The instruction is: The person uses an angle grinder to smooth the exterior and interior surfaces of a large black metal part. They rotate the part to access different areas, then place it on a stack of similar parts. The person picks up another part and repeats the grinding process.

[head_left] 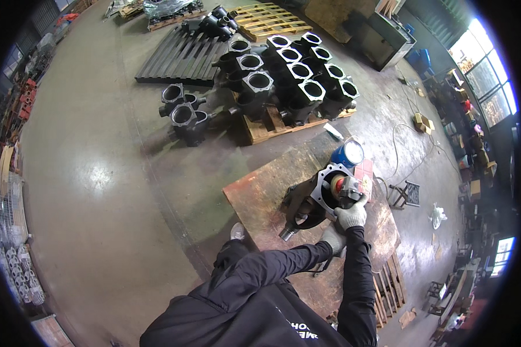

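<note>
Black cast housing point(300, 195): on the rust-brown surface point(255, 194), at the person's front. Bored flange faces up and toward the right; stub pipe point(287, 233) sticks out at the housing's near left. Long axis looks to run from flange down toward the left, but foreshortening makes that a rough read.

Key relation, my judgement: tool disc vs housing bore. Power tool point(349, 192) sits at the right part of the housing's opening, its reddish disc point(337, 184) within the opening's outline. Contact with the bore wall: can't tell.

Right grip point(352, 216): gloved, fingers closed round the tool body, just off the housing's near right. Nearer of the two to the opening. From it, housing lies left and slightly farther out; tool directly ahead.

Left grip point(332, 239): gloved, near side of the housing, just below the right one. Fingers hidden, so can't tell how far closed or on what.

Around the housing: blue can point(346, 155) just beyond its flange, red box point(364, 169) to its right, folding stool point(410, 194) farther right. Well beyond it, similar castings point(252, 103) on a wooden pallet point(266, 132).
</note>
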{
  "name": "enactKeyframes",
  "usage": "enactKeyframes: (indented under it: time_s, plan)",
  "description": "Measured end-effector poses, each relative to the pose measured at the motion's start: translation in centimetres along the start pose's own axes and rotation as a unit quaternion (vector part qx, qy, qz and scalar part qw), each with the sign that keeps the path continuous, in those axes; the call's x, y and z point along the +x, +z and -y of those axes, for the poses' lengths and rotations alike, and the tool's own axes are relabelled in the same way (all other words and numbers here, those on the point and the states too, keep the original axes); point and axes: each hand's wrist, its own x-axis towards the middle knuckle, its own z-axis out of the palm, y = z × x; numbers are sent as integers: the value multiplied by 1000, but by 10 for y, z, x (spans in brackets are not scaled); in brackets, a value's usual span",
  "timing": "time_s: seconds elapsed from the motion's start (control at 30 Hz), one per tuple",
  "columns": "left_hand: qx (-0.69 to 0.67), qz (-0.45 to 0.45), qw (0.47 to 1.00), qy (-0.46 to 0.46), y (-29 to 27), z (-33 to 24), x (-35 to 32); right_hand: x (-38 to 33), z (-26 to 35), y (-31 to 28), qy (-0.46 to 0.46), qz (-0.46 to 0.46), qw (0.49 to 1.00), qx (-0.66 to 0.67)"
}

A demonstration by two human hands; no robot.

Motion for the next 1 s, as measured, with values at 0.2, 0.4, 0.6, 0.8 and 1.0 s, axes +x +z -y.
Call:
enactKeyframes:
  time_s: [0.2, 0.4, 0.6, 0.8, 1.0]
  plan:
    - [-195, -41, 980, -8, -13, -27, -20, 2, -7, -7, -22, -20, 999, -13]
    - [-460, -54, 886, 30, 27, -3, 8, 4, -3, -4, -10, 11, 998, -59]
    - [-330, -99, 939, 9, 56, 31, 30, 9, -7, 16, 8, 30, 998, -60]
    - [-306, -43, 950, 40, 38, 38, 28, 19, 0, 22, 37, 51, 994, -85]
    - [-187, -128, 963, 146, 49, 62, 42, -7, -7, 7, 10, -25, 999, -48]
